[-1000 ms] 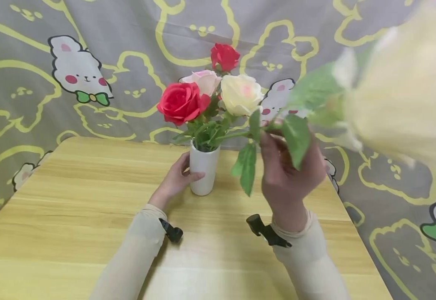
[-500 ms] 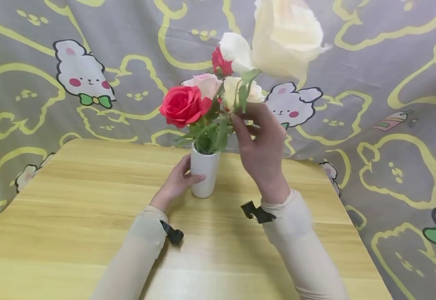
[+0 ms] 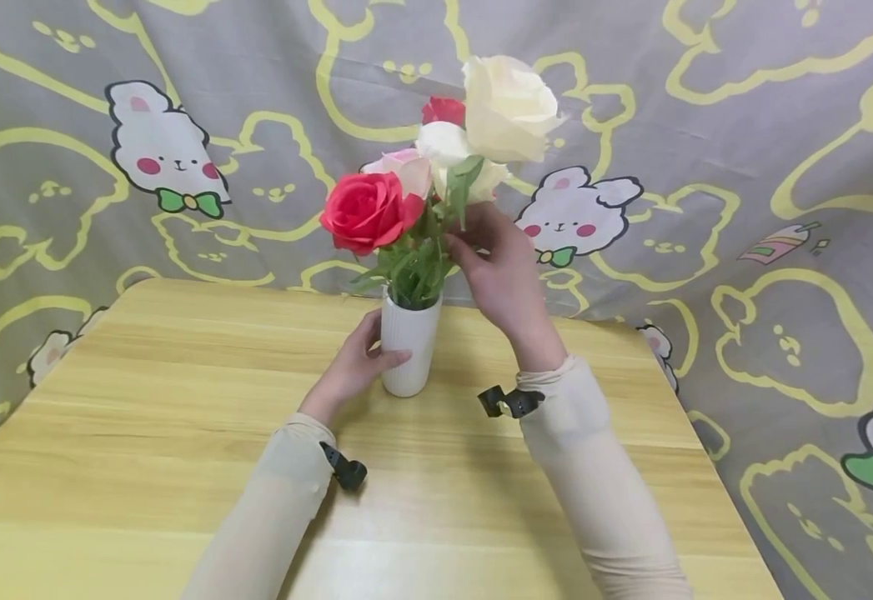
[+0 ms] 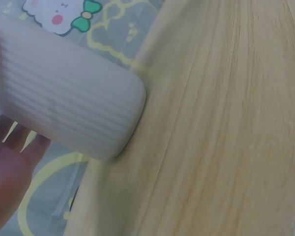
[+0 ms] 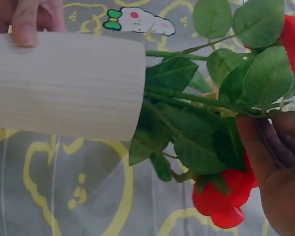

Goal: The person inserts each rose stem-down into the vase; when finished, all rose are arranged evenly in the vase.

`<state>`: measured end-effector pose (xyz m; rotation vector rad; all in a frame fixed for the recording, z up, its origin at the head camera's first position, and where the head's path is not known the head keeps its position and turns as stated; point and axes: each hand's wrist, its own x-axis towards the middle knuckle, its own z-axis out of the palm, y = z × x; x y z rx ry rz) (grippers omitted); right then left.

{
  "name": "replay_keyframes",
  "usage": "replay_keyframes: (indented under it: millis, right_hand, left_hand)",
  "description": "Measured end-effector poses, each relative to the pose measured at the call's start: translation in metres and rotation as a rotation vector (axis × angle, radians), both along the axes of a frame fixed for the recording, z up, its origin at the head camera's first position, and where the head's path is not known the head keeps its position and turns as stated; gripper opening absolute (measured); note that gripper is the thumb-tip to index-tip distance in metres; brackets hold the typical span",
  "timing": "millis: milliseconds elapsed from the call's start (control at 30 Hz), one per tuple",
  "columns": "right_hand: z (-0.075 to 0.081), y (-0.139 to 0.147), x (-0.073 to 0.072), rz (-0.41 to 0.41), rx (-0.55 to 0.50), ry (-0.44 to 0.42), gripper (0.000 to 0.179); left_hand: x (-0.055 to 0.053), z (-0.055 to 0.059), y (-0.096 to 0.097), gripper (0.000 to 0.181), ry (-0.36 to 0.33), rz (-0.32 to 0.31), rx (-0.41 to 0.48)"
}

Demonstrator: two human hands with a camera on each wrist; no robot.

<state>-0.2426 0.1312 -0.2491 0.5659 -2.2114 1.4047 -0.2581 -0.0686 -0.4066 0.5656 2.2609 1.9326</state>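
A ribbed white vase (image 3: 413,337) stands upright on the table, and my left hand (image 3: 353,367) holds its left side with the thumb across the front. In the left wrist view, fingers (image 4: 34,147) reach behind the vase (image 4: 69,93). My right hand (image 3: 504,279) pinches the stem of a large cream rose (image 3: 511,108) above the rim. In the right wrist view, the pinched stem (image 5: 206,102) runs into the mouth of the vase (image 5: 69,88). A red rose (image 3: 368,212), a pink rose (image 3: 406,171) and another red rose (image 3: 444,111) also stand in it. A second cream rose (image 3: 484,183) is partly hidden.
The wooden table (image 3: 203,433) spreads around the vase. A grey curtain (image 3: 256,50) with yellow outlines and rabbits hangs close behind the table. Each wrist wears a black camera mount, such as the left one (image 3: 344,467).
My right hand has carried the cream rose from the right over to the vase and lowered it, its stem now inside. The left hand has stayed on the vase.
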Motion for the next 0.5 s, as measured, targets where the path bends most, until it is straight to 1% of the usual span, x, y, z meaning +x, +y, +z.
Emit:
replay_keyframes:
  millis: [133, 233, 500]
  right_hand:
    - [-0.004, 0.005, -0.006, 0.031, -0.025, -0.001, 0.015]
    - [-0.008, 0.008, -0.008, 0.044, -0.043, 0.002, 0.014]
    - [-0.013, 0.007, -0.006, 0.051, -0.032, -0.007, 0.013]
  left_hand:
    - [0.001, 0.001, 0.000, 0.075, -0.007, -0.005, 0.009]
    - [0.001, 0.001, 0.000, 0.075, -0.008, -0.013, 0.015]
    - [0.001, 0.001, -0.001, 0.075, 0.003, -0.017, 0.021]
